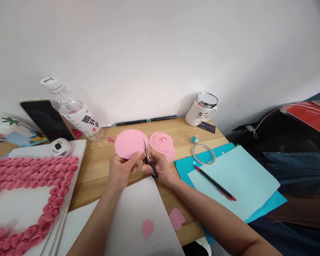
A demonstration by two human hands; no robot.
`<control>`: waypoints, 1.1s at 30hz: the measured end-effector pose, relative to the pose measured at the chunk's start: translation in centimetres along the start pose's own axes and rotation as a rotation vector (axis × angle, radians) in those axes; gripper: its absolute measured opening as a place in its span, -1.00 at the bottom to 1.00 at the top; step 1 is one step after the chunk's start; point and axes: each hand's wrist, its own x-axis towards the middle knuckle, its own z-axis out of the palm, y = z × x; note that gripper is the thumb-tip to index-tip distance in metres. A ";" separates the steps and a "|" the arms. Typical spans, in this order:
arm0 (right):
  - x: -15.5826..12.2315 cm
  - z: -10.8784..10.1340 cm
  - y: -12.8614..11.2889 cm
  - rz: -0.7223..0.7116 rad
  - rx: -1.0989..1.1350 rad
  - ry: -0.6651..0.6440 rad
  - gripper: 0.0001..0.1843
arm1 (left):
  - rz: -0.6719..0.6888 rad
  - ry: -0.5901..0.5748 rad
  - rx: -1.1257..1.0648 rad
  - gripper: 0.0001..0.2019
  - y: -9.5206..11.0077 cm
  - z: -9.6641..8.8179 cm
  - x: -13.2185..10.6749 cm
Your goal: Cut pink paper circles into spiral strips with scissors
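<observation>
Between thumb and fingers, my left hand (122,170) pinches a round pink paper disc (130,142) by its lower edge. My right hand (161,168) is closed around the black handles of a pair of scissors (150,165). The scissor blades point up and lie at the right edge of the disc. Just behind my right hand, several spiral-cut pink paper pieces (162,141) lie stacked on the wooden table. Small pink paper scraps lie nearer: one scrap (148,228) on a white sheet (133,209), another scrap (177,218) to its right on the wood.
At left, rolled pink paper roses (57,202) cover a white board, with a clear bottle (77,110) and a phone (46,119) behind. Blue paper sheets (237,177), a tape roll (203,154) and a black-red pen (216,183) lie right. A white mug (200,112) stands by the wall.
</observation>
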 end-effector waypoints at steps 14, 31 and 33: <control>0.1 0.0 0.2 -0.042 -0.008 0.009 -0.45 | -0.009 0.000 0.021 -0.74 0.2 0.2 -0.2; 0.1 0.0 -0.1 -0.054 0.004 0.002 -0.44 | 0.014 0.002 0.089 -0.78 0.4 0.3 -0.2; 0.1 -0.1 -0.1 -0.043 0.006 -0.002 -0.44 | 0.017 0.003 0.084 -0.78 0.4 0.4 -0.2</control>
